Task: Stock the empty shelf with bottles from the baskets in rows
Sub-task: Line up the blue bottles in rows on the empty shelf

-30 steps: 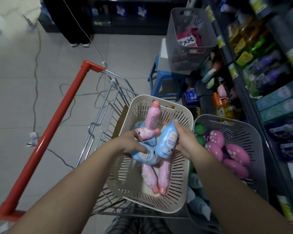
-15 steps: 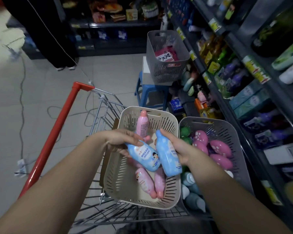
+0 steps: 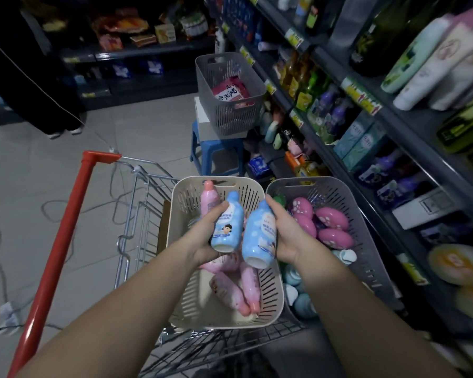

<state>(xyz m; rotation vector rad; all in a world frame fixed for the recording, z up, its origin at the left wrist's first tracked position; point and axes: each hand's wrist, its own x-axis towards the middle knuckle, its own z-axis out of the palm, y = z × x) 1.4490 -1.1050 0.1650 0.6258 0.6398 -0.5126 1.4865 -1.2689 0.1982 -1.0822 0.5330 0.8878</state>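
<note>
My left hand (image 3: pixel 202 236) grips a light blue bottle (image 3: pixel 228 224) with a cartoon label, cap pointing away. My right hand (image 3: pixel 286 236) grips a second light blue bottle (image 3: pixel 260 238) the same way. Both are held above the cream basket (image 3: pixel 180 268) in the shopping cart (image 3: pixel 137 214). Several pink bottles (image 3: pixel 230 290) lie in the cream basket. A grey basket (image 3: pixel 366 241) to the right holds pink oval bottles (image 3: pixel 332 218) and pale blue-green ones (image 3: pixel 298 301). Store shelves (image 3: pixel 393 118) rise on the right.
Another grey basket (image 3: pixel 230 105) with a red packet sits on a blue stool (image 3: pixel 216 154) ahead. The cart's red handle (image 3: pixel 63 241) runs down the left. Cables (image 3: pixel 66 208) trail over the tiled floor. A person in dark clothing (image 3: pixel 38 77) stands far left.
Both hands have lifted the two blue bottles up out of the cream basket and turned them caps away. The view has swung up and right toward the shelves.
</note>
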